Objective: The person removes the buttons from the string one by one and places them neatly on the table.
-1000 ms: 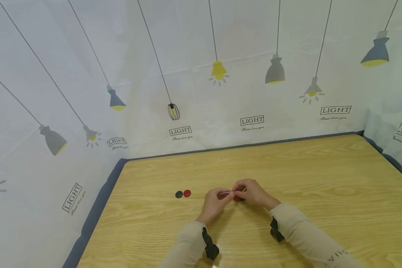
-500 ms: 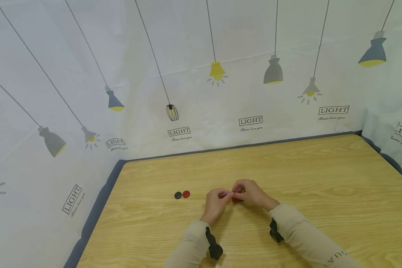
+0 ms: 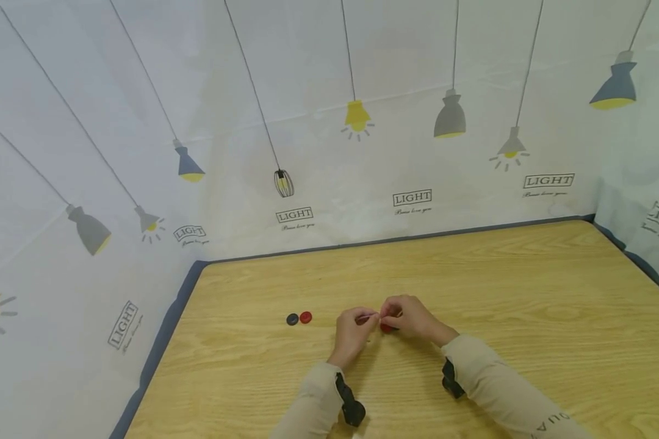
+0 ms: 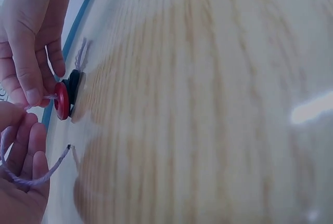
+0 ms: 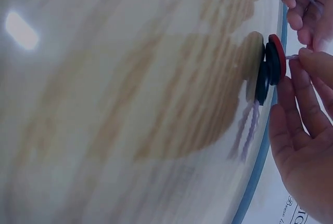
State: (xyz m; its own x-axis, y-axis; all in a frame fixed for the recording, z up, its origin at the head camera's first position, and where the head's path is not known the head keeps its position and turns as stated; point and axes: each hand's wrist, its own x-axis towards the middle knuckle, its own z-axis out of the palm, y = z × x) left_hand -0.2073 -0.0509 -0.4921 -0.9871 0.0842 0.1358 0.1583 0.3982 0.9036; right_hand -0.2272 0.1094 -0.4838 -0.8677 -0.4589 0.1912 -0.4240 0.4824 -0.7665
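My left hand (image 3: pixel 352 335) holds a lilac yarn (image 4: pixel 32 181), which loops over its fingers and ends in a dark tip. Close beside it, my right hand (image 3: pixel 412 317) pinches the same yarn between thumb and fingertip, just above a red button (image 4: pixel 61 101). This button lies against dark buttons (image 5: pixel 263 81) at the tabletop, and the yarn comes out of its face. Another length of yarn (image 5: pixel 245 130) trails from the far side of the dark buttons. In the head view the right hand's fingers partly cover this group.
On the wooden table (image 3: pixel 241 378), left of my hands, lie a loose dark button (image 3: pixel 292 319) and a loose red button (image 3: pixel 306 317), side by side. A white curtain (image 3: pixel 329 152) printed with lamps stands behind the table's back and left edges.
My left wrist has shifted slightly to the right. Both hands stay together at the yarn above the red button, and the two loose buttons have not moved.
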